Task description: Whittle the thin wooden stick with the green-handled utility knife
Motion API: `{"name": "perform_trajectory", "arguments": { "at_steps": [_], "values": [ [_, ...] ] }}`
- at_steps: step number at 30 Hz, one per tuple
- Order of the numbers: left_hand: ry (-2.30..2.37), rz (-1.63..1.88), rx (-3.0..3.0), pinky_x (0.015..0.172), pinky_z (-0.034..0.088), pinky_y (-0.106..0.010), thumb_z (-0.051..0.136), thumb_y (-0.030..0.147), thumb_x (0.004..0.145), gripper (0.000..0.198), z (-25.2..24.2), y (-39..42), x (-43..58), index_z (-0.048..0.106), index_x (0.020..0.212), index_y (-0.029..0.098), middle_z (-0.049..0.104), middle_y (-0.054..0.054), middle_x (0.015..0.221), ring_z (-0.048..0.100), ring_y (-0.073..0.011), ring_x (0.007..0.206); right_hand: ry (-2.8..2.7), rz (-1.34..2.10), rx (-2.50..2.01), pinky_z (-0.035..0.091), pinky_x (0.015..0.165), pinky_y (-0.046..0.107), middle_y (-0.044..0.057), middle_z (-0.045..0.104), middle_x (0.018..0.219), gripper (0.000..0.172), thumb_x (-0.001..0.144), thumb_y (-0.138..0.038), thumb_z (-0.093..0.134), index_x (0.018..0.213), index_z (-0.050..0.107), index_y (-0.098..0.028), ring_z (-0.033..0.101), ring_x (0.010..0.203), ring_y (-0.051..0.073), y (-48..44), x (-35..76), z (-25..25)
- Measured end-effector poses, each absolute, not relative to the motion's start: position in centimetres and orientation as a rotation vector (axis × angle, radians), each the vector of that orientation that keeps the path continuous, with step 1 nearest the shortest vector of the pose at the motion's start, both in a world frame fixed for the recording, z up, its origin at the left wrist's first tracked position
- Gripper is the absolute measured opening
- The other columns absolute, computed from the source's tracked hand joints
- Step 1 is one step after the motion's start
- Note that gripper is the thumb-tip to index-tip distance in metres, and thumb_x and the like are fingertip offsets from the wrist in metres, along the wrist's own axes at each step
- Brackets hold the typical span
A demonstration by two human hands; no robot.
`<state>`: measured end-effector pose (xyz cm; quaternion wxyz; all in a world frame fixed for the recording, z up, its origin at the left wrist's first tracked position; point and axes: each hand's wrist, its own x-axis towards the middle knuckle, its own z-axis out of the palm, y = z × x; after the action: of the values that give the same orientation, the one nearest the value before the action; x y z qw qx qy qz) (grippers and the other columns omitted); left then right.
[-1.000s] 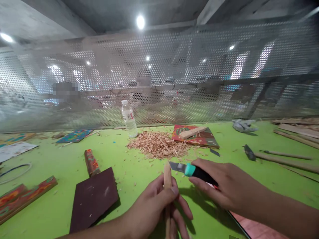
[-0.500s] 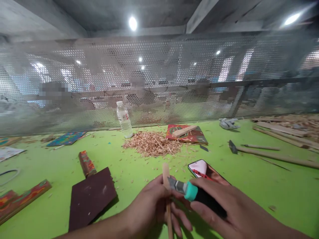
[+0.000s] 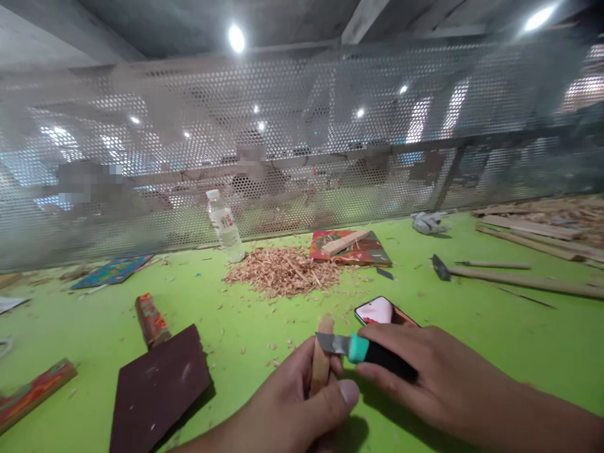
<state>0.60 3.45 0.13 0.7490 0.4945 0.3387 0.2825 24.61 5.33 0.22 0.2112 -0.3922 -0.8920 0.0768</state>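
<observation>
My left hand [image 3: 302,402] is closed around a thin wooden stick [image 3: 323,358], whose tip pokes up above the thumb. My right hand [image 3: 425,377] grips a utility knife [image 3: 361,349] with a black handle and teal collar. Its short blade lies against the stick's upper end. Both hands hover low over the green table [image 3: 495,340], near its front edge. A phone [image 3: 380,311] with a lit screen lies just behind my right hand.
A pile of wood shavings [image 3: 283,274] lies mid-table, with a water bottle [image 3: 225,226] behind it by the perforated metal screen [image 3: 302,145]. A dark board [image 3: 158,390] and painted wood pieces [image 3: 150,319] lie left; a painted panel [image 3: 352,248] and long sticks [image 3: 519,280] lie right.
The knife came back toward me and its blade settled against the stick's top. My left thumb has shifted up beside the stick. The view swung right, so the phone shows.
</observation>
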Motion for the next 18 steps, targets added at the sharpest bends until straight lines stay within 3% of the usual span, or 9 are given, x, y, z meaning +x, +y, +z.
{"name": "perform_trajectory", "arguments": {
  "at_steps": [4,9,11,14,18],
  "values": [
    [0.762,0.63,1.074,0.045,0.029,-0.021,0.085,0.071,0.082,0.063,-0.04,3.11,0.89,0.056,0.112,0.025,0.044,0.013,0.067,0.031,-0.0048,0.045,-2.535,0.195,-1.056,0.046,0.065,0.034,0.003,0.071,0.077,0.047,0.113,-0.06,0.044,0.09,0.063,-0.024,0.065,0.069,0.022,5.28,24.65,0.25],
    [0.763,0.801,1.058,0.069,0.038,-0.019,0.091,0.06,0.083,0.055,-0.35,2.99,1.24,0.061,0.104,0.019,0.055,0.004,0.086,0.045,-0.009,0.075,-2.563,0.144,-1.069,0.043,0.06,0.033,0.002,0.068,0.069,0.053,0.113,-0.065,0.041,0.083,0.059,-0.025,0.062,0.061,0.02,5.3,24.64,0.35],
    [0.762,0.787,1.054,0.064,0.035,-0.019,0.089,0.062,0.083,0.056,-0.4,2.99,1.35,0.062,0.107,0.019,0.055,0.005,0.084,0.043,-0.0082,0.069,-2.561,0.113,-1.069,0.042,0.058,0.033,0.002,0.068,0.068,0.051,0.112,-0.062,0.045,0.081,0.058,-0.025,0.062,0.059,0.02,5.22,24.61,0.24],
    [0.822,0.715,1.063,0.046,0.024,-0.021,0.083,0.073,0.082,0.062,-0.41,2.98,1.45,0.06,0.11,0.023,0.044,0.013,0.066,0.03,-0.0067,0.049,-2.554,0.054,-1.08,0.041,0.056,0.033,0.003,0.071,0.07,0.045,0.111,-0.059,0.052,0.083,0.06,-0.024,0.066,0.06,0.021,5.05,24.62,-0.08],
    [0.932,0.734,1.164,0.041,0.02,-0.022,0.076,0.081,0.081,0.062,-0.32,2.96,1.6,0.054,0.088,0.025,0.033,0.016,0.052,0.024,-0.0065,0.043,-2.54,-0.055,-1.09,0.043,0.057,0.035,0.003,0.074,0.072,0.042,0.111,-0.058,0.054,0.087,0.063,-0.024,0.07,0.063,0.023,4.85,24.53,-0.3]
  ]
}}
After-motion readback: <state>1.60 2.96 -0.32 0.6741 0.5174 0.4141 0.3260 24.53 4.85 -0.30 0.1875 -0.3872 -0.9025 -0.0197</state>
